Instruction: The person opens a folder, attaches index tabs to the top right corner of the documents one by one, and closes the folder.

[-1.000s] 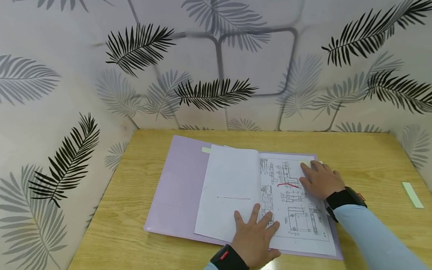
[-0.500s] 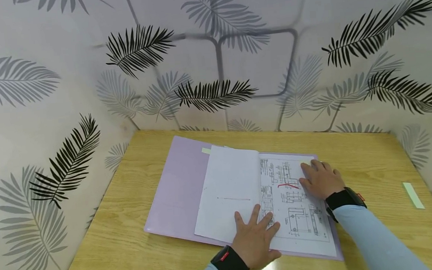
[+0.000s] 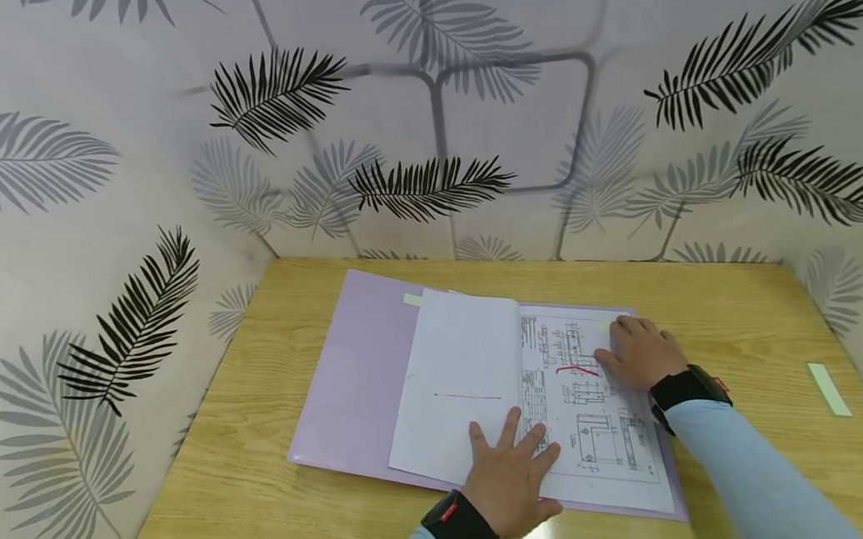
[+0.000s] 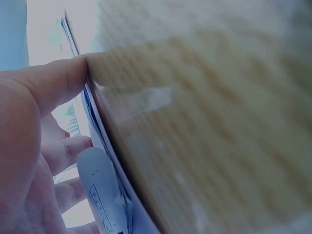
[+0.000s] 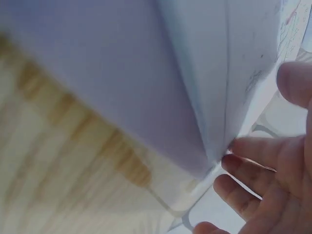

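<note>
A lilac folder point(image 3: 356, 367) lies spread on the wooden table, holding a stack of paper. On its left leaf is a white page point(image 3: 459, 343) with one thin line; on the right, a technical drawing point(image 3: 593, 425) carries a red pen stroke. My left hand point(image 3: 508, 481) rests with fingers spread across the lower middle of both pages. At the drawing's upper right edge, my right hand point(image 3: 644, 355) touches the sheet, fingers extended, beside a pale yellow tab point(image 3: 605, 324). In the right wrist view its fingertips point(image 5: 239, 146) sit right at the paper's edge, thumb apart.
A pale green strip point(image 3: 829, 389) is stuck to the table point(image 3: 751, 331) at the right. Another pale green tab point(image 3: 413, 299) shows at the left page's top corner. Behind the table stands a wall covering point(image 3: 512, 130) with leaf patterns.
My right hand has shifted slightly up along the drawing's right edge, its fingers drawn closer together. My left hand and the folder stay in place.
</note>
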The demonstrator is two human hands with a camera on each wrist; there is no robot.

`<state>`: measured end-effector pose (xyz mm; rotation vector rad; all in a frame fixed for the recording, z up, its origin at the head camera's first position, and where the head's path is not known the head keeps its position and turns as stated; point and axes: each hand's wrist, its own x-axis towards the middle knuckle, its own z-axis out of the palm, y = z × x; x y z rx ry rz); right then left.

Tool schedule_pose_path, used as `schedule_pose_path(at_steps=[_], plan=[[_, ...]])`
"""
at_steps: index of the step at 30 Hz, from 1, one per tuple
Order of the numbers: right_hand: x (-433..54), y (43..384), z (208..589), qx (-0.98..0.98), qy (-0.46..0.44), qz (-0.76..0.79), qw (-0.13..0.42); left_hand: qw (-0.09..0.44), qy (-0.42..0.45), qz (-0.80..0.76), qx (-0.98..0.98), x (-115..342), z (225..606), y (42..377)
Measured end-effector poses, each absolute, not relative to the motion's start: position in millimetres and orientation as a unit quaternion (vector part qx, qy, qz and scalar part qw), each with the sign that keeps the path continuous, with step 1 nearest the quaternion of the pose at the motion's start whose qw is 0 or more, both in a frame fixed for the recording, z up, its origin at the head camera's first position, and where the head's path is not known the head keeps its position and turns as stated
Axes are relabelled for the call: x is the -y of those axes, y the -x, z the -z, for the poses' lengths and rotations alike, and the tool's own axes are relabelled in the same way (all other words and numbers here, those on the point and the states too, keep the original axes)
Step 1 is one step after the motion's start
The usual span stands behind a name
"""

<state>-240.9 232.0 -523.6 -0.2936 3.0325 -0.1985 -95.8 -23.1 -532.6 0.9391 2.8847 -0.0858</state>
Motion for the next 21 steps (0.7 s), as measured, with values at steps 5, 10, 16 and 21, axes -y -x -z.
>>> schedule_pose_path(at_steps=[5, 10, 16, 21], plan=[[-232.1, 247.0, 527.2, -0.991, 0.104, 0.070, 0.038, 0.060, -0.308, 0.021, -0.949, 22.8, 531.4, 95.2], [-229.5, 247.2, 526.5, -0.992, 0.111, 0.050, 0.033, 0.058, -0.310, 0.023, -0.949, 22.9, 531.5, 95.4], [-221.5, 247.0, 522.7, -0.993, 0.112, 0.035, 0.012, 0.051, -0.311, 0.027, -0.949, 23.1, 532.6, 96.7], [-217.8, 247.0, 521.6, -0.994, 0.103, 0.018, 0.021, 0.050, -0.311, 0.028, -0.949, 22.5, 532.7, 96.4]])
